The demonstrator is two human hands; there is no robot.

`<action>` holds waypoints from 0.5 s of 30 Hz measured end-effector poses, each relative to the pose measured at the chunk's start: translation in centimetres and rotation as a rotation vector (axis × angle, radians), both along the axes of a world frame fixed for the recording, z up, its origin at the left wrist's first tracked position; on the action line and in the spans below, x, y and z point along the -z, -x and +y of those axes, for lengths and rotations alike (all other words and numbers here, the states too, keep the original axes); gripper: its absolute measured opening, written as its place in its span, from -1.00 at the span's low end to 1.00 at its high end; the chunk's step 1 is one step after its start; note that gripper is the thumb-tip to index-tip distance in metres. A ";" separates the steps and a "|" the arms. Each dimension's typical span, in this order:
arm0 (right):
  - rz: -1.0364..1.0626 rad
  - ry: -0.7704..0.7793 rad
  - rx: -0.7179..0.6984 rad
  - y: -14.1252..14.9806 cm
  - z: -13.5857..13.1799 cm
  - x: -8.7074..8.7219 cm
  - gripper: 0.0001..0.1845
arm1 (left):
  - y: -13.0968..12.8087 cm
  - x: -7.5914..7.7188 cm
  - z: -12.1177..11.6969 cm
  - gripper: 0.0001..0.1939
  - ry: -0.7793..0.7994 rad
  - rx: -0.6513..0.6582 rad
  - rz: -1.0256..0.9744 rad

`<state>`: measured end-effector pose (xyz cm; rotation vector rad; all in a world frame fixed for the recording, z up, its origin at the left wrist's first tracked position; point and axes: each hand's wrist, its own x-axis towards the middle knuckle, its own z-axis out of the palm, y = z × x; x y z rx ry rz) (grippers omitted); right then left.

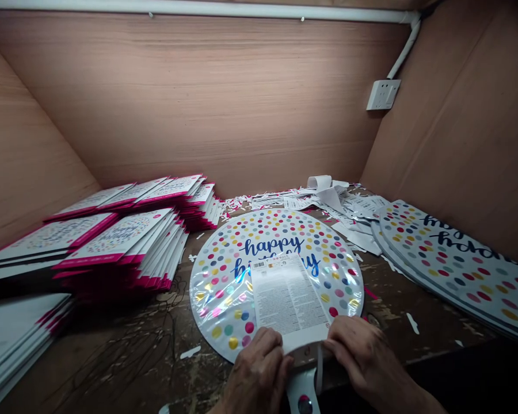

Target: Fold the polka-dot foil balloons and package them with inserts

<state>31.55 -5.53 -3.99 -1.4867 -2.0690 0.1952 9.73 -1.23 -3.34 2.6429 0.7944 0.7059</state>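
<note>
A flat round foil balloon (224,276), white with coloured dots and blue "happy birthday" lettering, lies before me on the worktop. Its dotted tail (303,391) points toward me. On top of the balloon is a white printed packet (280,299) with a barcode and small text, its near edge bent up. My left hand (259,368) grips the packet's near left corner, fingers curled. At the near right corner, my right hand (365,359) pinches the same packet between thumb and fingers. A narrow white strip hangs beside the tail; what it belongs to is unclear.
Stacks of white and pink printed packets (121,241) stand at left. More flat balloons (461,270) are piled at right. Paper scraps (341,201) litter the back of the dark worn worktop (155,339). Wooden panels (224,103) enclose it, with a wall socket (383,95) at right.
</note>
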 end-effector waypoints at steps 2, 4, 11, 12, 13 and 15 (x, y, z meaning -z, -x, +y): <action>-0.018 0.078 0.114 0.5 0.6 0.3 -0.80 | -0.1 1.0 0.1 -0.71 -0.072 -0.161 0.080; -0.085 0.018 0.190 1.3 1.3 0.6 -0.84 | -0.1 1.9 0.3 -0.75 -0.209 -0.237 0.162; -0.079 -0.297 0.122 2.3 0.7 1.8 -0.69 | 0.8 4.2 0.1 -0.61 -0.630 -0.024 0.154; -0.082 -0.327 0.084 2.0 0.2 1.9 -0.68 | 1.0 4.5 -0.5 -0.63 -0.640 -0.027 0.167; -0.106 -0.380 0.031 1.6 -0.4 2.0 -0.69 | 1.3 5.0 -1.2 -0.67 -0.642 -0.037 0.183; -0.201 -0.499 -0.097 0.9 -1.5 2.2 -0.71 | 1.6 5.8 -2.5 -0.74 -0.632 -0.085 0.183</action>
